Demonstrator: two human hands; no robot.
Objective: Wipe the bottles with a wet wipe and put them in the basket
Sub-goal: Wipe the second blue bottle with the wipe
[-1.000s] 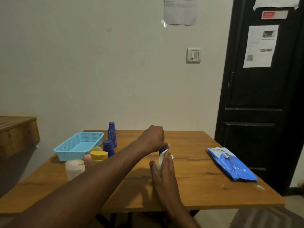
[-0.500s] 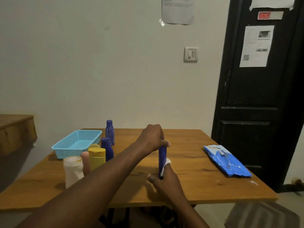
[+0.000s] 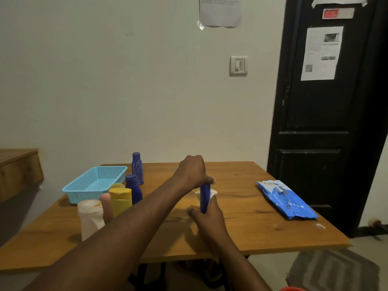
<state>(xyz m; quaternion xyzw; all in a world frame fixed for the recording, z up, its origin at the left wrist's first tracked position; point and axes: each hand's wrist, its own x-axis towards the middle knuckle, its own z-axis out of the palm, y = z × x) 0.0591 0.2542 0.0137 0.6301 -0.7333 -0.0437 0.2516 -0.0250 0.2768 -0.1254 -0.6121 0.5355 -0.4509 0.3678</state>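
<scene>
since a second ago the right hand (image 3: 210, 215) has gone from lying flat on the tabletop (image 3: 252, 227) to curling round the lower part of the slim blue bottle (image 3: 205, 196), with the white wet wipe (image 3: 212, 193) pressed against it. the left hand (image 3: 193, 173) grips the bottle's top from above, and the bottle stands upright near the tabletop's middle. the light blue basket (image 3: 84, 194) sits at the far left corner. just beside it stand a far blue bottle (image 3: 137, 169), a nearer blue bottle (image 3: 133, 190), a yellow bottle (image 3: 120, 201) and a white bottle (image 3: 91, 217). a blue wipe pack (image 3: 287, 200) lies near the right edge.
</scene>
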